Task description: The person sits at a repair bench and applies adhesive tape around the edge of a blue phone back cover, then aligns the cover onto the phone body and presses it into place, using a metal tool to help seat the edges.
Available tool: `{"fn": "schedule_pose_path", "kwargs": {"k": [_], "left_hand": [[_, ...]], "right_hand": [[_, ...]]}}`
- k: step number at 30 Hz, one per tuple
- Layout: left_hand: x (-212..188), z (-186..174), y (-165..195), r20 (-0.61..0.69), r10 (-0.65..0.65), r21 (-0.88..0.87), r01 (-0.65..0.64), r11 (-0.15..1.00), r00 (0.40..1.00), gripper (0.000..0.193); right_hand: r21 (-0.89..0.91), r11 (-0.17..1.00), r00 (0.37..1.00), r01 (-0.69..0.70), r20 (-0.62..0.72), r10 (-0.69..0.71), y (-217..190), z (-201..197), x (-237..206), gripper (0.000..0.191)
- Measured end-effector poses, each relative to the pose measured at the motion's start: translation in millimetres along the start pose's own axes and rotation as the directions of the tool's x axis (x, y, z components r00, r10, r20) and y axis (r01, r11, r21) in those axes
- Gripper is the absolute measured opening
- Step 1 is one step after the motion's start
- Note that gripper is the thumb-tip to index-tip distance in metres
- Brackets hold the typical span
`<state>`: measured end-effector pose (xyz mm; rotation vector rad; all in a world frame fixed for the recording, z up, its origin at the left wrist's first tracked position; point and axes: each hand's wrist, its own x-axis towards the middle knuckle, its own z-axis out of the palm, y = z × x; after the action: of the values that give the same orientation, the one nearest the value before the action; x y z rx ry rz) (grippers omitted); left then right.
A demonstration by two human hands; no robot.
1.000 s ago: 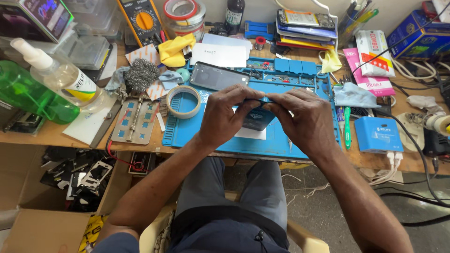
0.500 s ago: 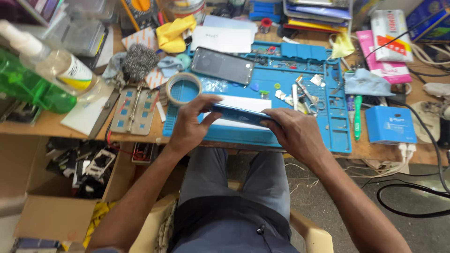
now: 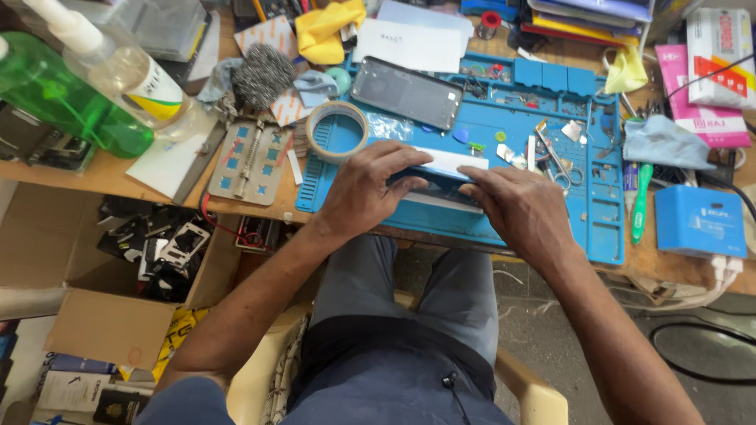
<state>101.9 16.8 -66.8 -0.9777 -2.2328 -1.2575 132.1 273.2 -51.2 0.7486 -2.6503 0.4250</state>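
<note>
Blue repair mat [image 3: 504,228] under both hands, padding the work. Left hand [image 3: 364,193] and right hand [image 3: 516,208] curl shut on opposite ends of a phone [image 3: 441,169], pinning it flat at the mat's near edge. Tape roll [image 3: 337,130] just beyond left hand; phone back cover [image 3: 405,92] farther off.

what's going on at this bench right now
A seated person holds a flat phone-like device over a blue work mat, gripping it from both ends: left hand on one side, right hand on the other. A dark phone panel lies further back on the mat, a tape roll sits at its left edge, and small parts and tweezers are scattered to the right.
</note>
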Motion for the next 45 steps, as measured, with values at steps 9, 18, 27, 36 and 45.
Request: {"fn": "schedule_pose_path", "kwargs": {"k": [9,18,27,36,45], "left_hand": [[0,20,5,-0.025,-0.051,0.073,0.053,0.996,0.998,0.017],[-53,36,24,-0.018,-0.536,-0.884,0.237,0.403,0.844,0.055],[-123,-17,18,-0.168,-0.717,-0.967,0.026,0.252,0.676,0.032],[-147,-35,21,-0.185,-0.757,-0.962,0.041,0.269,0.627,0.038],[-165,-62,12,-0.090,-0.851,-0.985,0.081,0.153,0.517,0.040]], "right_hand": [[0.303,0.935,0.974,-0.186,-0.070,0.216,4,2,-18,0.024],[0.846,0.409,0.746,-0.344,-0.019,0.666,-32,37,-52,0.022],[0.326,0.908,0.935,-0.264,-0.146,0.325,42,17,34,0.017],[-0.086,0.989,0.990,0.122,-0.063,-0.128,43,55,112,0.009],[0.159,0.982,0.990,-0.106,-0.073,0.119,106,-9,103,0.010]]}}
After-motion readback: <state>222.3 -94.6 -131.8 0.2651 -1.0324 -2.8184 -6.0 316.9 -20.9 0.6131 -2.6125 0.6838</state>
